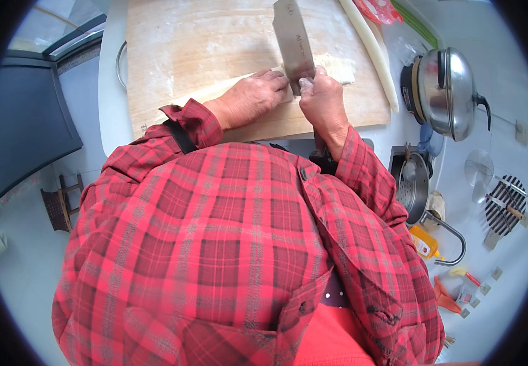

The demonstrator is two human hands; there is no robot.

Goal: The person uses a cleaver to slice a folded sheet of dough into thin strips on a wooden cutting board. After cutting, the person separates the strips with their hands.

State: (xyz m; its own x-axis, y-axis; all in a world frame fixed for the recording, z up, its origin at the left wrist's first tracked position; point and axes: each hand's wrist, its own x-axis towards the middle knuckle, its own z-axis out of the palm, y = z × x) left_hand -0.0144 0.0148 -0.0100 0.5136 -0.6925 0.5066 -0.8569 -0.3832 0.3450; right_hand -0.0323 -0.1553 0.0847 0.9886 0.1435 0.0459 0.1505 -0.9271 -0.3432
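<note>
My right hand (326, 98) grips a broad steel cleaver (293, 43) whose blade stands on edge and points away from me. Close to the blade's left side, my left hand (257, 94) presses bent fingers onto a long folded sheet of dough (227, 84). Part of that dough is hidden under the hand and sleeve. To the right of the blade lie thin cut noodles (337, 69) in a flat row. All of this rests on a floured wooden board (200, 41). A long pale rolling pin (369, 50) lies along the board's right side.
A lidded steel pan (451, 94) sits on a dark-based cooker at the right. Nearer me are a sink with a steel colander (415, 183), a curved faucet (456, 242) and a yellow soap bottle (424, 242). A red plastic bag (380, 10) lies beyond the rolling pin.
</note>
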